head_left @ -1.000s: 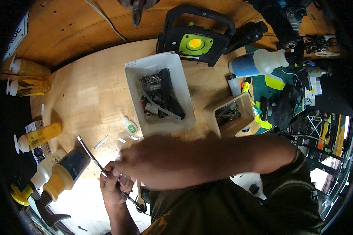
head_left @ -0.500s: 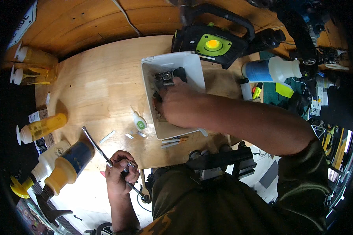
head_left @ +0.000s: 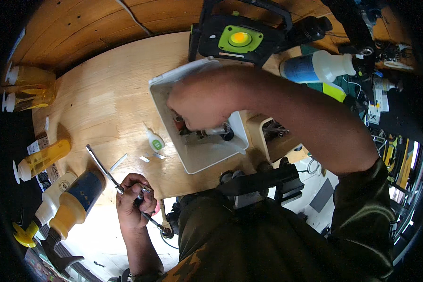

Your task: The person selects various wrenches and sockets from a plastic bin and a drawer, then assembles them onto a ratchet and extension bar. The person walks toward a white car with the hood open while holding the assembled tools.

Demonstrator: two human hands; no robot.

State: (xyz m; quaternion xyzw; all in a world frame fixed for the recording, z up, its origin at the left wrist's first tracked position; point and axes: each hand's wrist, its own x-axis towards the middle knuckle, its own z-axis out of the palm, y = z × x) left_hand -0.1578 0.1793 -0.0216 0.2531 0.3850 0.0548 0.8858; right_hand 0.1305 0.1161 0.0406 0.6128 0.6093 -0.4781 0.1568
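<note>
My left hand (head_left: 135, 199), at the table's near edge, is closed around a long chrome-and-dark socket wrench (head_left: 103, 169). A small metal socket (head_left: 145, 189) shows at its fingertips. My right hand (head_left: 197, 101) is down over the white plastic bin (head_left: 216, 157), its back toward me; its fingers are blurred and mostly hidden. Inside the bin, beneath that hand, lie a reddish-brown part (head_left: 179, 123) and a dark round part (head_left: 227, 131). The bin stands at an angle on the table.
A tan box (head_left: 258, 136) with metal pieces stands right of the bin. Left of it are a small glue bottle (head_left: 155, 141) and thin white strips. A lit work lamp (head_left: 239, 40) stands behind. Bottles (head_left: 82, 195) line the left edge; a blue-labelled bottle (head_left: 310, 66) lies far right.
The white bin has turned and shifted on the table, and the tan box beside it now shows. My right hand has moved left over the bin. My left hand keeps its hold.
</note>
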